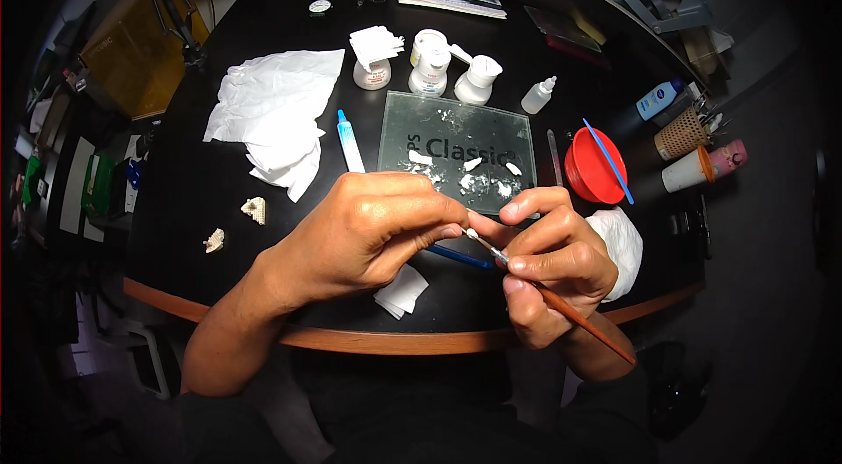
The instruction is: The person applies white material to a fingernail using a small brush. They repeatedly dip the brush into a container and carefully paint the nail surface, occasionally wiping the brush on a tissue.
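In my right hand (pixel 557 267) is a thin brush (pixel 583 324) with a brown handle, slanting from lower right up to its tip at my left fingertips. My left hand (pixel 373 227) is closed in a pinch there, its thumb and forefinger pressed together. A small white bit (pixel 472 234) shows at the meeting point; whether it sits on the brush or in the left fingers I cannot tell. Just beyond both hands lies a glass slab (pixel 456 126) with white powder and several white lumps (pixel 420 158). A blue stick (pixel 460 257) lies partly hidden beneath the hands.
White jars (pixel 474 82) and a dropper bottle (pixel 538 96) stand behind the slab. Right of it are a red bowl (pixel 596 166) with a blue stick across and a white cloth (pixel 617 249). Leftward lie crumpled paper (pixel 276 104), a blue-capped tube (pixel 349 139) and beige tooth models (pixel 253 210).
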